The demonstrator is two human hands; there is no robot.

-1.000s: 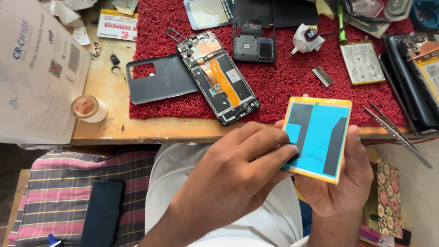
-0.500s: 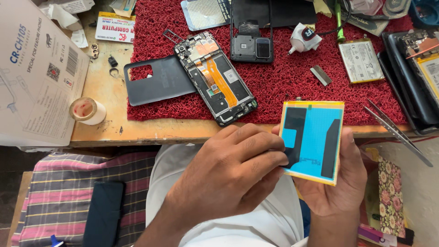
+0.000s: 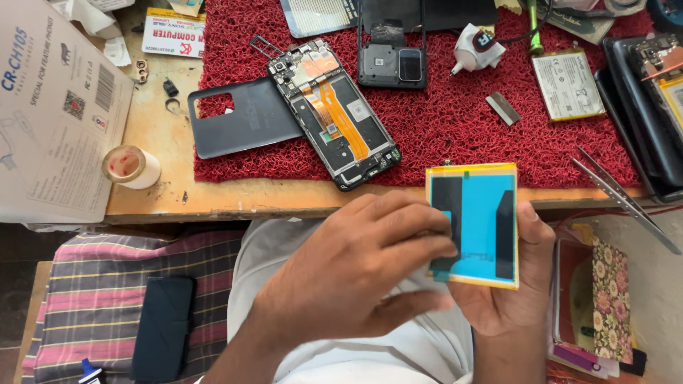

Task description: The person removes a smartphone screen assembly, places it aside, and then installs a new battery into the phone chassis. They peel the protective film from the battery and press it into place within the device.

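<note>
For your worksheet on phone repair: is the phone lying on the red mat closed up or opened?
Opened. The phone lies with circuit board and orange ribbon cable exposed; its dark back cover lies detached beside it.

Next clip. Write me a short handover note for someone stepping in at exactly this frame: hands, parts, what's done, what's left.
Right hand: holds the flat battery with blue film upright over the lap.
Left hand: fingertips pinch the film's left edge.
Opened phone, internals exposed, lies on the red mat; its dark back cover is beside it, tweezers at the right.
Done: back cover off.
Left: blue film still on; battery not in the phone.
</note>
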